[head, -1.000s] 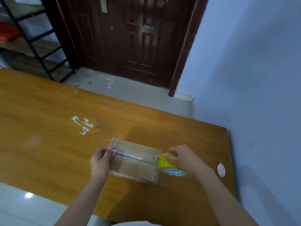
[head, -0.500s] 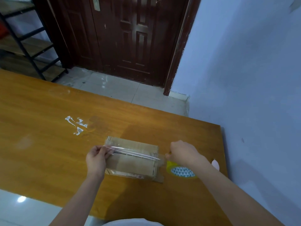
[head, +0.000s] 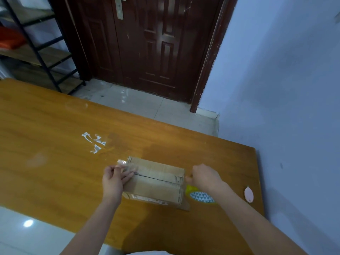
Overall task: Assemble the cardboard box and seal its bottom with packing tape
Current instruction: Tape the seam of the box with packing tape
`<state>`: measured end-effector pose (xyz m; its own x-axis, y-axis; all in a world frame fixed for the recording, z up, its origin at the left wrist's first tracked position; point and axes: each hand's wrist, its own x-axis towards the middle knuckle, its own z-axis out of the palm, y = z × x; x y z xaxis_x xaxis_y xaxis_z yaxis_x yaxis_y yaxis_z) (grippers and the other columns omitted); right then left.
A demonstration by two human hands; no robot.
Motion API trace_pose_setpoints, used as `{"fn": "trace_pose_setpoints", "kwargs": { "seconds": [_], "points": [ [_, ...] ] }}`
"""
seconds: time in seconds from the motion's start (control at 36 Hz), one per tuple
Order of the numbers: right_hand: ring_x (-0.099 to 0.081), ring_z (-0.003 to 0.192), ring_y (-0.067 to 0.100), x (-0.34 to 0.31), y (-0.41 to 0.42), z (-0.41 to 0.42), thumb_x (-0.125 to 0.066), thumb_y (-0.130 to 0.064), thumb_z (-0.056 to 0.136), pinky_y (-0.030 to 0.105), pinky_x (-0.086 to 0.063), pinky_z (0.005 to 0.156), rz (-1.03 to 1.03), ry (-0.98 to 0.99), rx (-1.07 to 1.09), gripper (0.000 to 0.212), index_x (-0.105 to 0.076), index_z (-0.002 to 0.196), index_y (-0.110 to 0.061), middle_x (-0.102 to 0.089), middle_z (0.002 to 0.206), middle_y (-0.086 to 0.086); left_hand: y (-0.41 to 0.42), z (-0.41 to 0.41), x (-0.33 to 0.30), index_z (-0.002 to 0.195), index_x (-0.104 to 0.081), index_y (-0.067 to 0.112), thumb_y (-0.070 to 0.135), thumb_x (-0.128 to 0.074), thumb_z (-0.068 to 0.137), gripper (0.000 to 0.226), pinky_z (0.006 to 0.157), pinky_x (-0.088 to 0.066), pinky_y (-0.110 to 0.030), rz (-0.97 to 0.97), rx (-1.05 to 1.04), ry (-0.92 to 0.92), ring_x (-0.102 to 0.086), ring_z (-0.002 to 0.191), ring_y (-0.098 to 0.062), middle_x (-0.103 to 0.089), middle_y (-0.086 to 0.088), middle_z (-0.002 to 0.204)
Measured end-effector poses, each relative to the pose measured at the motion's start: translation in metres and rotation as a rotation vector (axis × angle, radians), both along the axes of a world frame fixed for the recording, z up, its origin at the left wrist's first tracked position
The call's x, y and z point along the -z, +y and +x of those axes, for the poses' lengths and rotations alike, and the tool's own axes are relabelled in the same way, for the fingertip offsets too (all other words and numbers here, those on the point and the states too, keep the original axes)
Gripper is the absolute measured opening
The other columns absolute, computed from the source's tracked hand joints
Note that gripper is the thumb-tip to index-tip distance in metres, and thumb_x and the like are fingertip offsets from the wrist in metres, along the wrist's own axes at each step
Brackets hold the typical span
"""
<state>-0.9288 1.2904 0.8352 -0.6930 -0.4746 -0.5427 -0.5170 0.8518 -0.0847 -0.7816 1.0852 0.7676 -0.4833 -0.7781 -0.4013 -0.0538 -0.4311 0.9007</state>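
Observation:
A small brown cardboard box (head: 156, 183) lies on the wooden table (head: 55, 140) with its closed flaps facing up and a dark seam running across them. My left hand (head: 115, 178) pinches the free end of clear packing tape (head: 124, 163) at the box's left edge. The tape stretches over the seam toward the right. My right hand (head: 204, 176) grips the yellow tape roll (head: 201, 196) just past the box's right edge, low against the table. One loose flap sticks out at the box's lower right corner.
A small pink oval object (head: 249, 194) lies near the table's right edge, beside the blue wall. White tape residue (head: 94, 142) marks the tabletop behind the box. A dark door and a metal shelf stand beyond the table.
My right hand has pulled the roll rightward and down past the box's right edge. The tape now lies lower over the seam, and my left hand has shifted its end to the box's left edge.

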Motion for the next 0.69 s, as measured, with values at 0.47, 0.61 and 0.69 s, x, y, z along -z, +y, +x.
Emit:
{"fn": "trace_pose_setpoints", "kwargs": {
  "seconds": [0.47,0.61,0.69],
  "points": [
    [-0.047,0.052,0.014,0.006,0.041,-0.016,-0.053,-0.053,0.088,0.032,-0.036,0.053,-0.554,-0.283,0.111,0.036,-0.061,0.061,-0.032,-0.054,0.059,0.0,-0.001,0.003,0.006,0.092,-0.048,0.014,0.02,-0.039,0.101,0.014,0.059,-0.054,-0.019,-0.009,0.009,-0.001,-0.073,0.074,-0.021,-0.066,-0.018,0.095],
    [-0.065,0.06,0.013,0.007,0.054,-0.016,-0.055,-0.06,0.076,0.021,-0.048,0.056,-0.705,-0.395,0.247,0.041,-0.071,0.077,-0.023,-0.067,0.07,0.001,-0.003,0.001,0.005,0.092,-0.046,0.014,0.02,-0.039,0.101,0.013,0.059,-0.056,-0.018,0.083,-0.031,0.027,-0.073,0.077,-0.024,-0.07,-0.013,0.086],
    [-0.063,0.059,0.014,0.008,0.053,-0.015,-0.056,-0.057,0.078,0.023,-0.047,0.056,-0.705,-0.38,0.24,0.041,-0.07,0.077,-0.018,-0.066,0.069,0.003,-0.004,0.0,0.004,0.09,-0.045,0.013,0.016,-0.04,0.101,0.012,0.058,-0.056,-0.018,0.114,-0.039,0.044,-0.073,0.077,-0.025,-0.068,-0.013,0.088]
  ]
}}
